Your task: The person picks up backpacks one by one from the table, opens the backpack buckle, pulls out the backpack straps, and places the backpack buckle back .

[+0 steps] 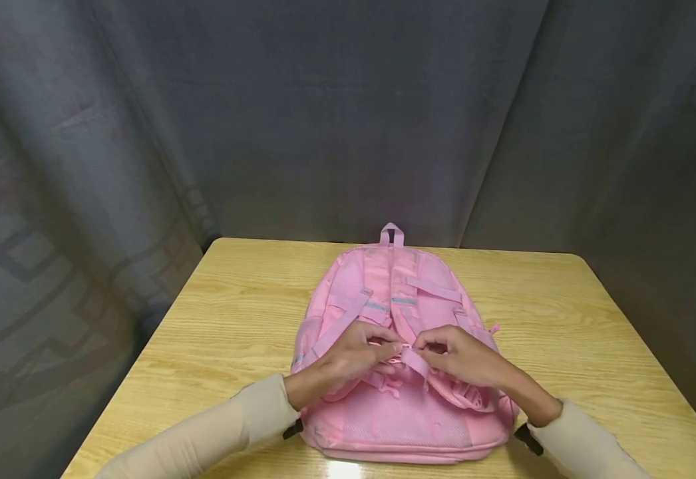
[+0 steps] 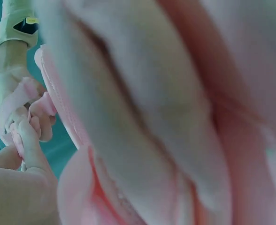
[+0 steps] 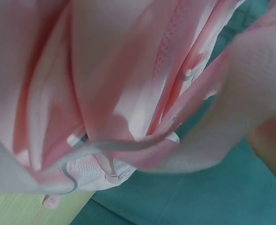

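Note:
A pink backpack (image 1: 408, 419) lies on the table with its shoulder straps facing up. Over its middle, my left hand (image 1: 356, 352) pinches a small pink buckle (image 1: 396, 360) between thumb and fingers. Close beside it my right hand (image 1: 468, 356) pinches the pink webbing strap (image 1: 415, 362) joined to that buckle. The left wrist view shows the fingers of both hands meeting at a strap (image 2: 17, 101) that loops over the right hand. Pink fabric fills much of both wrist views, and the fingers partly hide the buckle.
The wooden table (image 1: 234, 319) extends to both sides of the backpack. A grey curtain (image 1: 336, 120) hangs behind the table and along its sides. The backpack's top loop (image 1: 392, 234) stands near the far edge. A loose pink clip (image 1: 391, 389) lies below the hands.

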Action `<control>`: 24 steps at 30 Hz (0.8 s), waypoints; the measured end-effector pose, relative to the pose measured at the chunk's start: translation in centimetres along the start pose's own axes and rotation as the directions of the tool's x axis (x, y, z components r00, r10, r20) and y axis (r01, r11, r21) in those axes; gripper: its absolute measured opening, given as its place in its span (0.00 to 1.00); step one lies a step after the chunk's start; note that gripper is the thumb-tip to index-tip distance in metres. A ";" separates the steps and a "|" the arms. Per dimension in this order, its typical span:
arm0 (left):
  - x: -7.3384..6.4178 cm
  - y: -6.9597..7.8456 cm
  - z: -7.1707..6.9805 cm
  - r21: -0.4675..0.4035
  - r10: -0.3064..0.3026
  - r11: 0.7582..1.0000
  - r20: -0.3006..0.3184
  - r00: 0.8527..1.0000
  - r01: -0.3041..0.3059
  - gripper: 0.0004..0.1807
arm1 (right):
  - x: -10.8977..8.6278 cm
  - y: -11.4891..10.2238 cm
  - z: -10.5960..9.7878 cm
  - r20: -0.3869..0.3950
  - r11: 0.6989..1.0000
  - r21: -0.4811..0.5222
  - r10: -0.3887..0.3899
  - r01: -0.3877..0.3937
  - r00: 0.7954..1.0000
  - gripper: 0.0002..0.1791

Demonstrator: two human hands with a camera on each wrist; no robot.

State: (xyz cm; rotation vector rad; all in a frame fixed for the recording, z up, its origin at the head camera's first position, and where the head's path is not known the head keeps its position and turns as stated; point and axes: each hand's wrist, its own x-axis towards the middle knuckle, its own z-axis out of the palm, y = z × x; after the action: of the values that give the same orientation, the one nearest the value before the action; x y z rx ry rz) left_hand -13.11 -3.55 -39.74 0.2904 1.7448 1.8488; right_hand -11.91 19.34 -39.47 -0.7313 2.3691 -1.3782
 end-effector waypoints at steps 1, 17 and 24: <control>0.1 0.0 -0.1 0.015 0.013 1.000 -0.006 1.000 -0.013 0.09 | 0.0 0.0 -0.1 -0.008 1.000 -0.001 0.003 -0.003 1.000 0.08; 0.5 0.0 -0.6 0.111 0.023 0.994 -0.017 1.000 -0.021 0.08 | -0.8 0.5 -0.9 -0.043 0.993 -0.114 -0.005 0.001 0.999 0.12; 0.5 0.1 -0.8 0.126 0.012 0.992 -0.019 1.000 -0.010 0.09 | -1.1 0.5 -1.3 -0.022 0.997 -0.079 -0.006 0.004 1.000 0.12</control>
State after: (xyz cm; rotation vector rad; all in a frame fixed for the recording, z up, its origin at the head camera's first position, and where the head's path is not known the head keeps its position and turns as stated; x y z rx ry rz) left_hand -13.92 -3.96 -39.89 0.3332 1.8805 1.7574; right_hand -11.78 21.04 -39.26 -0.7470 2.4528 -1.3080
